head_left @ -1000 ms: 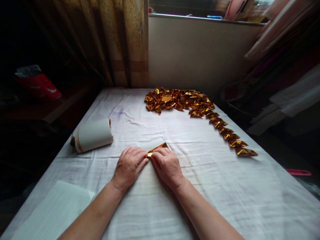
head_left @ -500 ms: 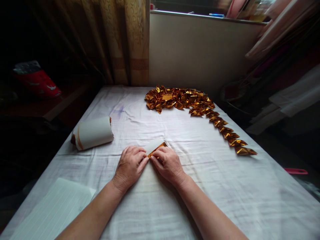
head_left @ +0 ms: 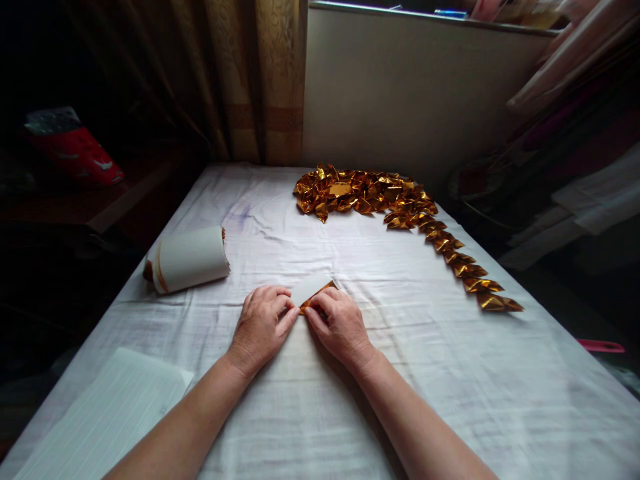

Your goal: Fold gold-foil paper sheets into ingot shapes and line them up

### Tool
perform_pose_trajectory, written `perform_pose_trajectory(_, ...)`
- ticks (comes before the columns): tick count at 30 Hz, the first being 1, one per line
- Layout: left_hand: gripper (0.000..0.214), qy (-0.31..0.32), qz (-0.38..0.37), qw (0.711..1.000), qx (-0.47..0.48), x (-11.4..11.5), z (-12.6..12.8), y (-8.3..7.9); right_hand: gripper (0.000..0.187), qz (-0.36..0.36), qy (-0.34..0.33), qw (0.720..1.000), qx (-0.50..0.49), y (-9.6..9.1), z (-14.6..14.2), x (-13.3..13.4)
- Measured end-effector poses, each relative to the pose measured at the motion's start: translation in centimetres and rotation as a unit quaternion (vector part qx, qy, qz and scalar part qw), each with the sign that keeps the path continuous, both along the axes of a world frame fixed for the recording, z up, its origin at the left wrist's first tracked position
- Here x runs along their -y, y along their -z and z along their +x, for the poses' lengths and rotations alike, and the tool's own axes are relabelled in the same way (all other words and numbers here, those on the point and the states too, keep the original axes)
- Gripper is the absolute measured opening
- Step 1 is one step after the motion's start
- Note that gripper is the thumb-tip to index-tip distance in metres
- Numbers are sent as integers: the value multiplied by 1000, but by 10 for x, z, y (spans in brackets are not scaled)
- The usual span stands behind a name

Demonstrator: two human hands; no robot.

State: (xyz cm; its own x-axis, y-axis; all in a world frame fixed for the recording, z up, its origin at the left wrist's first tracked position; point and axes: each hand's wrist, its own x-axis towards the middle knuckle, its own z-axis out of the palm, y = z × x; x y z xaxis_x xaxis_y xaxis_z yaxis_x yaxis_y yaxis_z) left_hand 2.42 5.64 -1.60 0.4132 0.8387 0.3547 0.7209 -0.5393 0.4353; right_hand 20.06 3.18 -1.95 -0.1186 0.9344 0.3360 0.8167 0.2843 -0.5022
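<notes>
A small sheet of foil paper (head_left: 311,288), white on one face and gold on the other, lies on the cloth between my hands. One edge is folded over in a gold strip. My left hand (head_left: 265,323) pinches its left corner, thumb and fingers together. On the right, my right hand (head_left: 339,323) presses the gold fold with thumb and fingertips. Both hands rest low on the cloth, and the parts of the paper beneath the fingers are hidden. Beyond them, a heap of folded gold foil pieces (head_left: 350,193) trails off in an overlapping row to the right.
To the left lies a white roll of paper (head_left: 193,260) with brownish ends. A pale lined sheet (head_left: 113,413) is by my left forearm. The white cloth (head_left: 450,400) covers the table. A red bag (head_left: 75,153) stands at the far left, and a pink handle (head_left: 600,346) shows past the right edge.
The whole view has shifted slightly, so things appear a little higher and to the right. My hands keep nearly the same hold on the foil paper.
</notes>
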Motion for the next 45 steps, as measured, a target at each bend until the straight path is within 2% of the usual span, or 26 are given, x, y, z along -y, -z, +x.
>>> perform_pose_trajectory(10,11,-22,-2,1000,-16,0,4,0,6,-14,17,1000,-5,4,-1,0)
perform_pose_trajectory(19,12,-37,-14,999,-25,1,6,0,11,-30,8,999,14,0,-3,1)
perform_pose_trajectory(27,10,-47,-37,997,-41,1,7,0,10,-47,47,997,30,-3,-9,0)
perform_pose_trajectory(31,7,-45,-47,997,-34,0,6,0,7,-42,24,999,-10,2,-4,-2)
perform_pose_trajectory(39,5,-36,-64,997,-16,-2,4,0,14,2,-64,993,-99,12,11,-4)
perform_pose_trajectory(45,8,-28,-69,997,-18,-4,1,1,15,16,-62,994,-93,13,11,-4)
